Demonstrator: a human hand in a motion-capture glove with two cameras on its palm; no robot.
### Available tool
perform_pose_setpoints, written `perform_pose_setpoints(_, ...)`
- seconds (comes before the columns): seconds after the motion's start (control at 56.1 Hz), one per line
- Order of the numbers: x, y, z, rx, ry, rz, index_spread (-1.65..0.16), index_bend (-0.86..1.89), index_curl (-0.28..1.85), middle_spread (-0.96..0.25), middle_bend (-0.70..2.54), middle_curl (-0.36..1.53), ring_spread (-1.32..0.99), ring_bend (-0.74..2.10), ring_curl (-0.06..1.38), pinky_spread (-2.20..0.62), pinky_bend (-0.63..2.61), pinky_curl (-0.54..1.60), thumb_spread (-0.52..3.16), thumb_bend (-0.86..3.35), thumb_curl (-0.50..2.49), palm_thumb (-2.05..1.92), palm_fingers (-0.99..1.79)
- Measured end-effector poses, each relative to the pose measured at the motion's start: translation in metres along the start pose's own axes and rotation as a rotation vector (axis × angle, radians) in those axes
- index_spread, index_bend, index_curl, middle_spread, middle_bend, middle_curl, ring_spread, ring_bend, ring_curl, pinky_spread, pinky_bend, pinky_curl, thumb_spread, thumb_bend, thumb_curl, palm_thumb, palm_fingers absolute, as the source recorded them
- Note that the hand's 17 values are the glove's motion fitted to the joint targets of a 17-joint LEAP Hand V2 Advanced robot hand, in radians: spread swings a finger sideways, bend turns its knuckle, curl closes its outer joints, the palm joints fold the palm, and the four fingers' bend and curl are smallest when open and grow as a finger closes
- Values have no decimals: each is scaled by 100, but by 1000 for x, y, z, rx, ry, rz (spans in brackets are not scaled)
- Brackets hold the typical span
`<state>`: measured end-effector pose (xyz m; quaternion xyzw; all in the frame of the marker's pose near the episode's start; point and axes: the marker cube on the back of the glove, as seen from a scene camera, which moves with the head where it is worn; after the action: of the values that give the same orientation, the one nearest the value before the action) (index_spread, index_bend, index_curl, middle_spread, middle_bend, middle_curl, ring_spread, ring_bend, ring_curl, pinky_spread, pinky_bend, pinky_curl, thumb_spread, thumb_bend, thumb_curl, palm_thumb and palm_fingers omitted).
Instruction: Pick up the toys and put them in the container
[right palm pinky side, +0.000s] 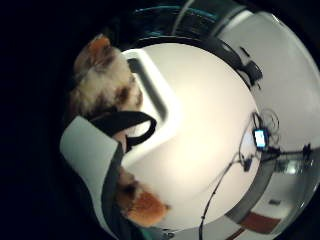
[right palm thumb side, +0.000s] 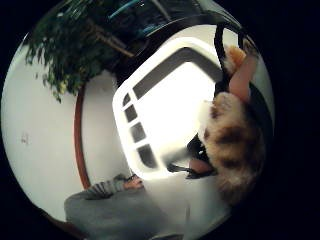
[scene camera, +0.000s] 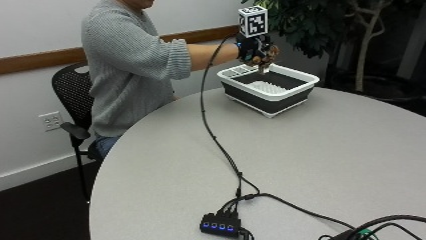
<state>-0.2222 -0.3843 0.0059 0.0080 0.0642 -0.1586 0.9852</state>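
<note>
My gloved right hand (scene camera: 256, 50) is raised above the near left part of the white and dark grey container (scene camera: 268, 89) at the far side of the round table (scene camera: 279, 160). Its fingers are curled round a furry cream, brown and orange plush toy (scene camera: 264, 61), which hangs over the container's interior. The toy fills the edge of both palm views (right palm pinky side: 102, 82) (right palm thumb side: 232, 145). The thumb side palm view looks down into the container (right palm thumb side: 170, 107), with its pale floor and slotted side compartment. No other toys show on the table.
A black cable (scene camera: 216, 130) runs from the hand across the table to a small hub with blue lights (scene camera: 221, 224) near the front edge. A potted tree (scene camera: 333, 25) stands behind the container. The seated person (scene camera: 133, 65) is on a black chair at the left.
</note>
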Motion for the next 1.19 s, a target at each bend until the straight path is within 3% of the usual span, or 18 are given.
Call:
perform_pose_setpoints(0.16, -62, -37, 18, -33, -12, -72, -34, 57, 77, -29, 79, 70, -54, 68, 35, -42, 104, 43, 85, 6, 82, 61, 87)
perform_pose_setpoints(0.357, -57, -40, 49, -168, -3, -6, -36, 51, 83, -30, 70, 72, -50, 66, 39, -42, 111, 44, 89, 4, 86, 60, 75)
perform_pose_setpoints(0.446, -55, -30, 66, -318, -26, 31, -37, 42, 83, -28, 46, 65, -36, 45, 38, -26, 121, 50, 110, -4, 77, 44, 5)
perform_pose_setpoints(0.464, -53, -28, 68, -332, -31, 34, -37, 30, 78, -25, 30, 60, -30, 41, 37, -21, 130, 52, 112, -9, 72, 34, -25)
perform_pose_setpoints(0.499, -49, -23, 70, -341, -37, 36, -37, 16, 72, -21, 18, 55, -22, 30, 32, -15, 132, 49, 114, -13, 66, 20, -41)
perform_pose_setpoints(0.606, -41, -13, 70, -315, -54, 28, -37, 7, 55, -16, 7, 44, -10, 18, 26, -3, 128, 45, 120, -8, 55, 1, -36)
perform_pose_setpoints(0.945, -14, 27, 35, -227, -40, -15, -35, 10, 36, -14, 6, 25, 4, 18, 26, 11, 123, 39, 126, -4, 39, -4, -32)
perform_pose_setpoints(0.998, 2, 37, 26, -218, 28, 66, -35, 10, 34, -14, 6, 23, 4, 18, 26, 12, 123, 39, 127, -4, 37, -4, -32)
perform_pose_setpoints(1.034, 17, 46, 19, -210, 79, 132, -35, 10, 33, -14, 7, 22, 5, 18, 26, 12, 122, 38, 127, -3, 36, -4, -32)
perform_pose_setpoints(1.105, 39, 78, -2, -183, 26, 62, -35, 11, 31, -14, 7, 21, 5, 17, 26, 13, 121, 37, 128, -3, 35, -3, -31)
perform_pose_setpoints(1.195, 94, 128, -27, -114, 98, 128, -35, 12, 30, -14, 7, 19, 5, 16, 26, 13, 120, 37, 128, -4, 33, -4, -31)
